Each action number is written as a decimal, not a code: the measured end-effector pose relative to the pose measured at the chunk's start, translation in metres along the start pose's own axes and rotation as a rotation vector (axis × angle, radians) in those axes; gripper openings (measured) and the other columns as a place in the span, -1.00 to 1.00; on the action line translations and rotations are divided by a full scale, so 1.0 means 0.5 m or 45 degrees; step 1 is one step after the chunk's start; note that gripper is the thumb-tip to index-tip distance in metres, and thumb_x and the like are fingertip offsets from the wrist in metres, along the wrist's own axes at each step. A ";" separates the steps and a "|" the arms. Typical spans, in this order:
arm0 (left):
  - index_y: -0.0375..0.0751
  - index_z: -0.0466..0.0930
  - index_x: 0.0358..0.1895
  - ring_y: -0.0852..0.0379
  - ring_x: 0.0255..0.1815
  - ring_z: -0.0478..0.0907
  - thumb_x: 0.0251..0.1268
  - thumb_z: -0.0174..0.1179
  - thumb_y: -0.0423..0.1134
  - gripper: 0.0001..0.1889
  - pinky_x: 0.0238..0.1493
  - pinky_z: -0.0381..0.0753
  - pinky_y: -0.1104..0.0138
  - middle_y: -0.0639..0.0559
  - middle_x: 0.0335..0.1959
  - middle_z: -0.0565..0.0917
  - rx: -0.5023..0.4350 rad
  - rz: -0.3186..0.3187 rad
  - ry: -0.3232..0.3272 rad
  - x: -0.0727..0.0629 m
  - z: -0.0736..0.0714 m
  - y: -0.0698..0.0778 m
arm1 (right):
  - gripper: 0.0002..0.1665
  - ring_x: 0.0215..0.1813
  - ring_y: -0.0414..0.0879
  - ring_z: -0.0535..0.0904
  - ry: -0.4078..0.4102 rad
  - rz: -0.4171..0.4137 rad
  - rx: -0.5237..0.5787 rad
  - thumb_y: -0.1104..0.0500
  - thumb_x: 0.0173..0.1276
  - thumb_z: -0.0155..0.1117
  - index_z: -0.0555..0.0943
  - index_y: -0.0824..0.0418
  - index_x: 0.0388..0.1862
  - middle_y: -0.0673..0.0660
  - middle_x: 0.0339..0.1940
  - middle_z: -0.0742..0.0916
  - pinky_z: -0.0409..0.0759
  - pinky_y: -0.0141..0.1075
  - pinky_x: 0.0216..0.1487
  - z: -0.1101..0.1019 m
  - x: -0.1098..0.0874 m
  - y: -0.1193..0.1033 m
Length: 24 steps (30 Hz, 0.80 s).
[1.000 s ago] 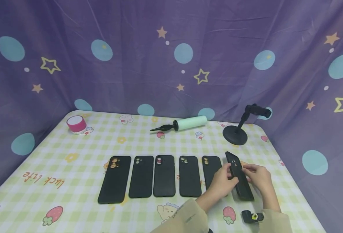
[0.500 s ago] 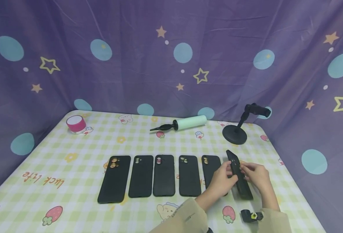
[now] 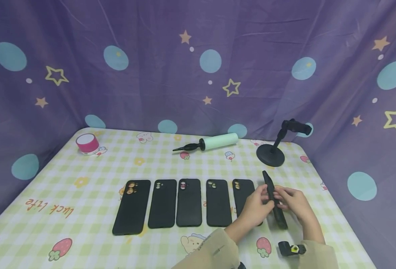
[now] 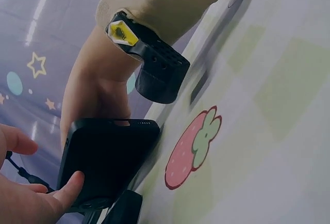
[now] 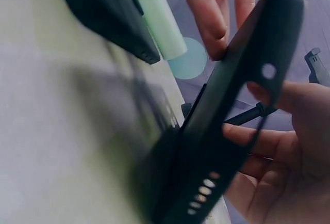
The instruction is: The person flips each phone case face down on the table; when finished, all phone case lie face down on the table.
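Note:
A black phone case (image 3: 279, 215) stands tilted up on its long edge at the right end of a row, its narrow side facing me. My left hand (image 3: 256, 206) holds it from the left, the thumb on its back in the left wrist view. From the other side my right hand (image 3: 296, 203) grips the rim; in the right wrist view its fingertips show at the openings along the case's edge (image 5: 206, 146). Beside the left hand lies another black phone case (image 3: 243, 192), partly covered by that hand.
Several more black phone cases (image 3: 189, 203) lie in a row to the left. Farther back are a mint-green hand pump (image 3: 220, 141), a black stand (image 3: 271, 155) with a round base, and a pink-and-white round object (image 3: 87, 144). A purple curtain (image 3: 151, 74) hangs behind the table.
The held case has turned from showing its back with the camera cutouts to nearly edge-on. Both hands have stayed on it, the right one shifting slightly.

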<state>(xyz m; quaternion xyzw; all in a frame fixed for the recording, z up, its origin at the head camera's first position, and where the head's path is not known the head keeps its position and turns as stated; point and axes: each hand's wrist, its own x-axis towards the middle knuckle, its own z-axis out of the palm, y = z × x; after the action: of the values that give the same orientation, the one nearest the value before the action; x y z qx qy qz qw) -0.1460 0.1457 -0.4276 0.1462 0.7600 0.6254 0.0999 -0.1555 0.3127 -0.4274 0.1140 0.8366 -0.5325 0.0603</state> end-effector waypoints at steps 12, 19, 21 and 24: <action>-0.29 0.33 0.36 0.06 0.19 0.59 0.21 0.14 -0.29 -0.41 0.08 0.58 0.45 -0.12 0.28 0.54 -0.026 0.005 -0.031 -0.002 0.001 -0.001 | -0.15 0.25 0.13 0.56 -0.076 0.015 -0.034 -0.13 0.51 -0.01 0.22 0.59 0.37 0.53 0.30 0.46 0.69 -0.29 -0.01 0.002 -0.004 -0.004; -0.26 0.33 0.37 0.07 0.21 0.58 0.23 0.15 -0.26 -0.41 0.08 0.59 0.44 -0.09 0.32 0.51 -0.024 -0.001 -0.072 -0.005 -0.001 0.002 | -0.18 0.33 0.25 0.46 -0.083 -0.007 -0.072 -0.13 0.48 0.05 0.25 0.52 0.39 0.51 0.38 0.39 0.68 -0.33 0.00 0.003 -0.006 -0.008; -0.23 0.34 0.37 0.10 0.20 0.58 0.24 0.15 -0.26 -0.41 0.06 0.59 0.46 -0.06 0.32 0.51 -0.029 -0.012 -0.081 -0.005 -0.001 0.003 | -0.19 0.30 0.22 0.49 -0.079 -0.014 -0.077 -0.12 0.47 0.06 0.27 0.51 0.39 0.50 0.37 0.41 0.68 -0.33 0.00 0.002 -0.005 -0.007; -0.21 0.36 0.35 0.11 0.19 0.59 0.25 0.16 -0.26 -0.44 0.05 0.60 0.47 -0.06 0.30 0.53 -0.018 -0.016 -0.097 -0.005 0.000 0.002 | -0.19 0.27 0.18 0.53 -0.082 -0.020 -0.074 -0.11 0.48 0.05 0.26 0.53 0.38 0.51 0.36 0.42 0.68 -0.30 0.00 0.001 -0.002 -0.005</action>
<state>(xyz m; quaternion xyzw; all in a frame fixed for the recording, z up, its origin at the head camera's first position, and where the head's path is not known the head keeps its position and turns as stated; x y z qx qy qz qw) -0.1436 0.1453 -0.4267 0.1643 0.7521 0.6241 0.1336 -0.1553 0.3111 -0.4252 0.0885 0.8502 -0.5117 0.0864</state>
